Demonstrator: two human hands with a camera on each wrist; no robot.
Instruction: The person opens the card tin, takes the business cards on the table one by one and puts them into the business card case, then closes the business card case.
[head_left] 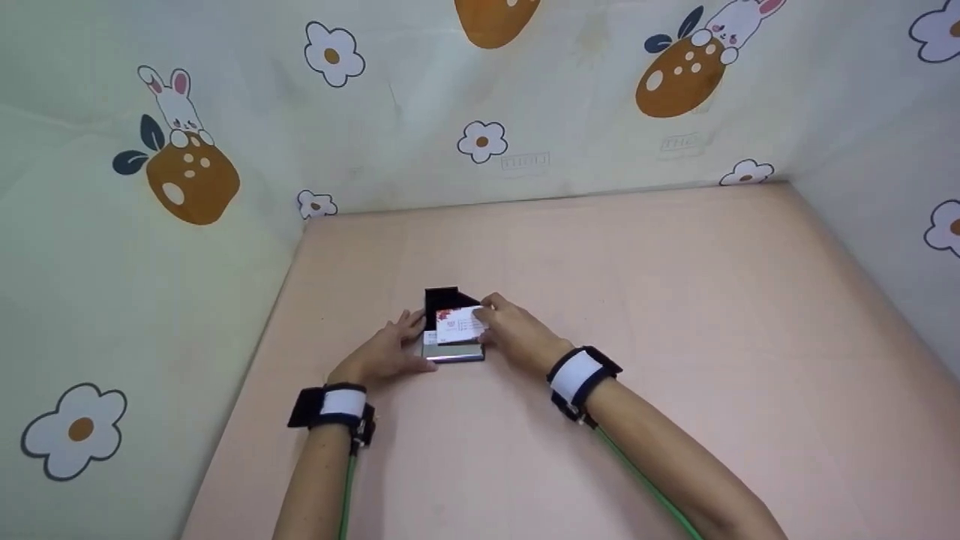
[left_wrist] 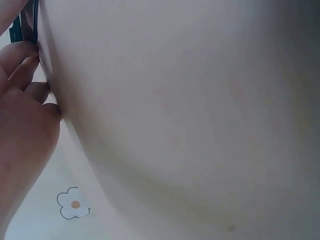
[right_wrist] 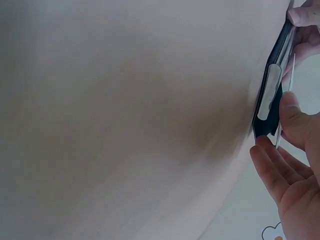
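On the pink bench (head_left: 675, 315), about midway between the flowered back wall (head_left: 570, 97) and the person's wrists, lies a small black card case (head_left: 444, 300) with its lid flipped up away from the person and a silvery base edge (head_left: 452, 355) nearest them. The left hand (head_left: 386, 352) rests against the left side of the case, fingers fairly straight and steadying it rather than wrapped round it — an unclenched grip. The right hand (head_left: 514, 334) comes in from the right side of the case and pinches a white card (head_left: 459, 324) with red print between thumb and fingertips; the card sits over the open mouth of the case, slightly tilted.

The right wrist view shows the case (right_wrist: 272, 90) edge-on as a thin dark slab with a pale strip along it, and the card (right_wrist: 286, 100) as a thin white line just beside it, the thumb (right_wrist: 295, 120) pressed to it.

As a judgement: the card looks thin and flexible, so it could buckle or catch on the rim of the case if it meets the slot at an angle. The case is light and smooth-looking, and since the left hand only presses its side, a push from the right could slide it across the bench or let the raised lid fall shut on the card. Whether other cards already lie inside cannot be told.
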